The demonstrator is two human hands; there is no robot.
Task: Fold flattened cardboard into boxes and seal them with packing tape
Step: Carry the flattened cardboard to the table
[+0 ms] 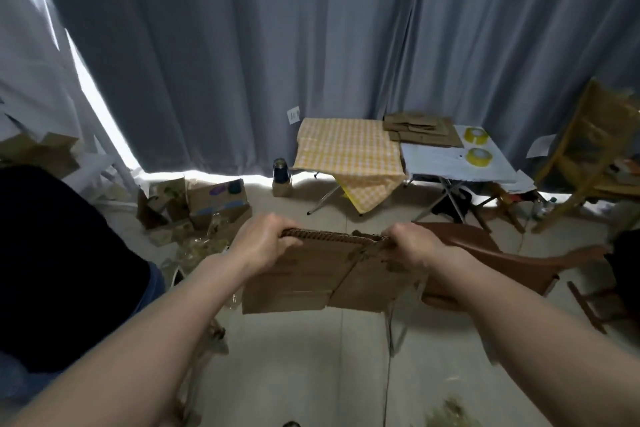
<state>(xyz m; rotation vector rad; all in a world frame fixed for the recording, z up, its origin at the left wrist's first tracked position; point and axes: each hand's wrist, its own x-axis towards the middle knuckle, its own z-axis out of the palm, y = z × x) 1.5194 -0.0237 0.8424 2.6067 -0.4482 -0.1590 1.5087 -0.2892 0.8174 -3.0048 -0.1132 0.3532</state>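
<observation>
A flattened brown cardboard piece (pixel 322 281) hangs in the air in front of me, its corrugated top edge facing the camera. My left hand (pixel 263 243) grips the top edge at its left end, fingers curled over it. My right hand (pixel 412 246) grips the same edge at its right end. A diagonal crease runs down the middle of the cardboard. Two yellow tape rolls (pixel 476 137) (pixel 479 157) lie on a small white table (pixel 446 166) at the back right, next to a stack of flat cardboard (pixel 420 130).
A folding table with a yellow checked cloth (pixel 346 149) stands by the grey curtain. Opened boxes and scraps (pixel 194 208) litter the floor at left. A brown chair (pixel 502 256) is just right of my hands. A wooden chair (pixel 588 156) stands far right. A dark bottle (pixel 281 170) sits by the curtain.
</observation>
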